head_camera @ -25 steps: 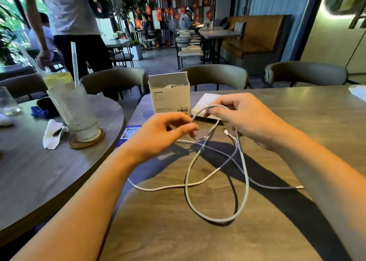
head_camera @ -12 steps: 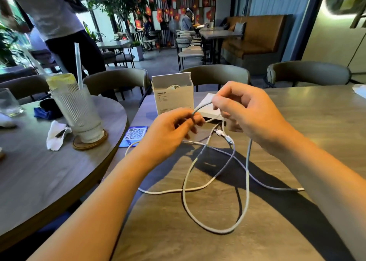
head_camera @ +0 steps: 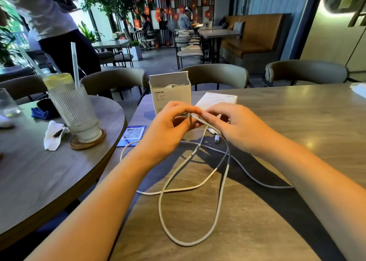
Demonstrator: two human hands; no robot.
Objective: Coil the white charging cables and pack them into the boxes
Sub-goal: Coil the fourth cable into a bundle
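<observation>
A long white charging cable [head_camera: 168,183] lies in loose crossing loops on the wooden table [head_camera: 297,122]. Its upper strands rise to my hands. My left hand [head_camera: 170,130] and my right hand [head_camera: 235,126] meet just above the table, and both pinch the cable between fingertips. A cable plug [head_camera: 217,139] hangs just below my right hand. Behind my hands stands an open white box [head_camera: 170,91] with a coiled white cable inside. A second white box [head_camera: 216,100] lies flat to its right.
A blue QR-code card [head_camera: 132,135] lies at the table's left edge. On the round table to the left stand a ribbed glass [head_camera: 74,110] with a straw on a coaster and a crumpled napkin [head_camera: 53,135]. Chairs line the far side; a person [head_camera: 55,19] stands at back left.
My hands have come together in front of the open box, closing the gap of cable between them. The loops on the table shifted slightly. The standing person moved left.
</observation>
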